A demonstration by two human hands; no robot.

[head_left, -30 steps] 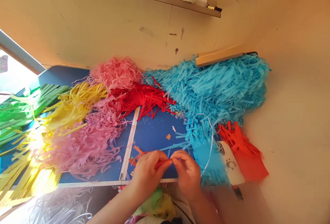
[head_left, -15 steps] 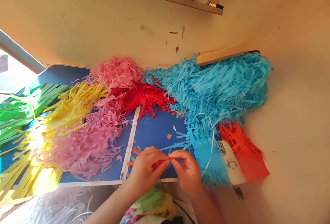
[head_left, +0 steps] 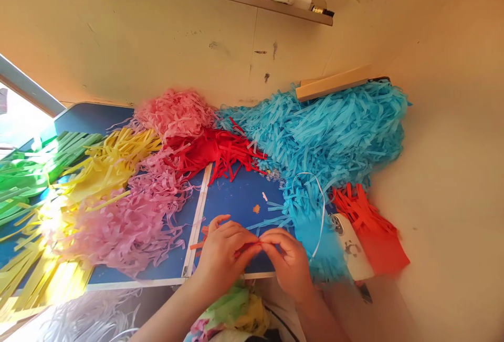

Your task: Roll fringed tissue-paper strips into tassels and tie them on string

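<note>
Forearms rise from the bottom edge, cut off by the frame, and meet over the near edge of the blue counter (head_left: 236,200). The left hand (head_left: 222,258) and right hand (head_left: 291,263) come together fingertip to fingertip, fingers pinched narrow on an orange-red paper strip (head_left: 247,248) held between them; most of the strip is hidden inside the grip, with a short end showing left of the left hand. Below the wrists sits a blurred green and yellow bundle (head_left: 240,313), hard to make out. Just right of the right hand lies a white phone (head_left: 352,252), partly under blue fringe (head_left: 326,132), with an orange fringe (head_left: 370,226) beside it. Farther out lie pink fringe (head_left: 134,221), yellow fringe (head_left: 114,158), red fringe (head_left: 212,150) and green fringe (head_left: 23,174), the last cut off at left. A wooden block (head_left: 334,83) rests against the wall.
</note>
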